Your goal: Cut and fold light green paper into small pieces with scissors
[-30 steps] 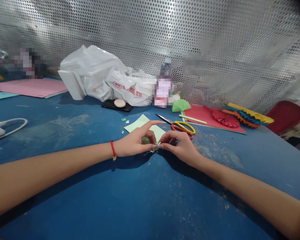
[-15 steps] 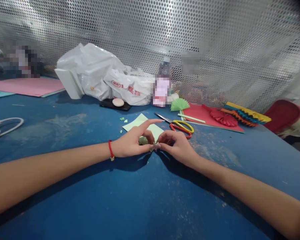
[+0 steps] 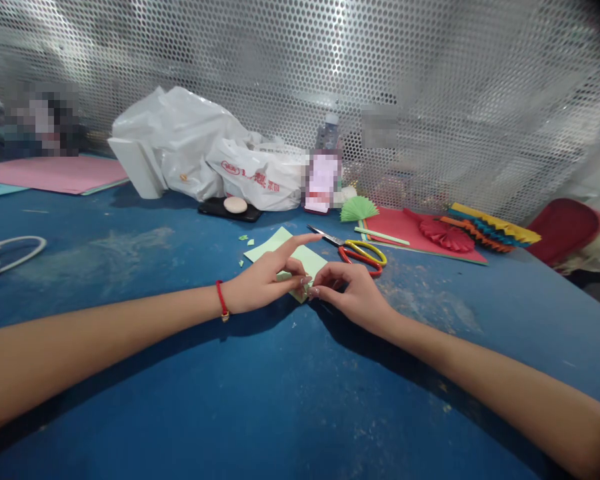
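Note:
A light green paper sheet (image 3: 308,259) lies on the blue table, partly under my hands. My left hand (image 3: 275,277), with a red bracelet at the wrist, pinches thumb against fingers at the sheet's near corner, its index finger stretched out. Close beside it, my right hand (image 3: 347,287) has its thumb and fingertips together at the same corner. A small bit of green paper shows between the fingertips, too small to make out well. Just beyond the right hand lie scissors (image 3: 363,256) with red and yellow handles. Small green scraps (image 3: 251,242) lie left of the sheet.
Behind stand white plastic bags (image 3: 180,147), a bottle (image 3: 323,173) and a black phone (image 3: 220,210) with a pale oval object on it. A green paper fan (image 3: 360,209), red paper (image 3: 390,223) and folded colored paper (image 3: 500,227) lie right. A white cable (image 3: 37,250) is left.
My left thumb has moved up and inward against the fingers, and the sheet's near corner shows more below it. My right hand has hardly moved.

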A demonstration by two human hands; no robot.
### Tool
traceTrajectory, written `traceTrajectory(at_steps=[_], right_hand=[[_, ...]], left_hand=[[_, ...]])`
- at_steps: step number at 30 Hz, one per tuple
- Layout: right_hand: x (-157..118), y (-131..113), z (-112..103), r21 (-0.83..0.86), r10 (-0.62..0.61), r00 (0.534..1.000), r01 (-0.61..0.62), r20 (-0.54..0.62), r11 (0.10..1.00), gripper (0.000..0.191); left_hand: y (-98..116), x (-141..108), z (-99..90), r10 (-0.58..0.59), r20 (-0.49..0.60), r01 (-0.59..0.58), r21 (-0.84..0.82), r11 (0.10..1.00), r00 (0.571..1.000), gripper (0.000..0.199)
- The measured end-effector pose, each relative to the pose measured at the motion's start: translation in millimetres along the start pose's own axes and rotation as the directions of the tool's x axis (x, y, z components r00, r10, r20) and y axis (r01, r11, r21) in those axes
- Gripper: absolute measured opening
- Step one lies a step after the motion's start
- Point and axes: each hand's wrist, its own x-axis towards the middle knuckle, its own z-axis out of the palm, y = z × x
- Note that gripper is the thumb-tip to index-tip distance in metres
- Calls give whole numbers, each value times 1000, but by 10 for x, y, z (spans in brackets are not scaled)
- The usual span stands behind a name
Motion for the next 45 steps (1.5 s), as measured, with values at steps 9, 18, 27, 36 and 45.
traceTrajectory(at_steps=[9, 18, 27, 36, 45], right_hand=[[-27, 7, -2, -3, -143, 979, 144, 144, 990, 13], [-78, -28, 2, -296, -367, 905, 419, 217, 858, 26], [-122, -63, -5, -202, -467, 882, 446, -66, 872, 30], [-115, -33, -6, -235, -463, 885, 461, 47, 856, 31], [-122, -80, 2, -427, -561, 810, 573, 168, 700, 31]], left_hand=[[36, -94, 104, 322, 33, -315, 315, 895, 946, 44], [60, -106, 84, 518, 263, -572, 517, 637, 814, 34], [102, -105, 39, 326, 12, -312, 328, 892, 945, 27], [67, -19, 26, 346, 148, -375, 417, 828, 927, 29], [36, -40, 22, 385, 161, -417, 364, 833, 909, 35]])
